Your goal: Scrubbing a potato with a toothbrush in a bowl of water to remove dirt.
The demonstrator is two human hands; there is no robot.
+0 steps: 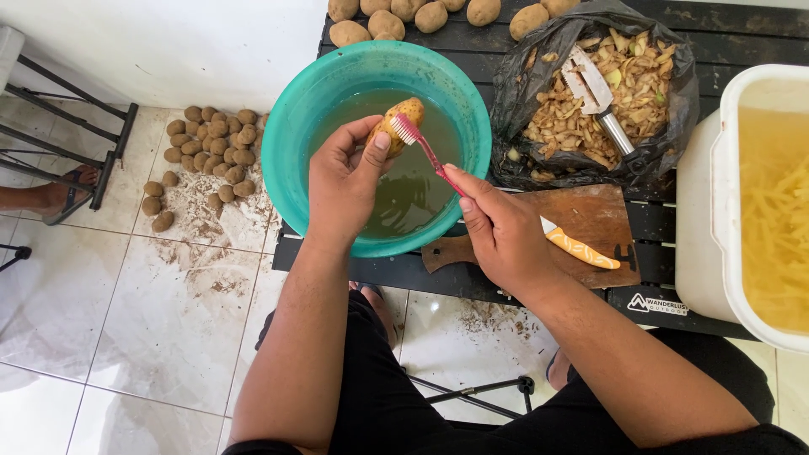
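Observation:
My left hand (344, 184) holds a small wet potato (403, 117) over a teal basin (286, 139) of murky water. My right hand (501, 232) grips a pink toothbrush (425, 150), its white bristles pressed against the potato's right side. Both hands hover above the basin, which stands on a black slatted table (725, 38).
A wooden cutting board (590, 219) with an orange-handled knife (581, 248) lies right of the basin. Behind it a black bag (527, 80) holds peelings and a peeler (594, 93). A white tub (716, 168) of cut potato strips stands at right. Unwashed potatoes (211, 139) lie on the floor and along the table's far edge (404, 17). Someone's sandalled foot (67, 190) shows at left.

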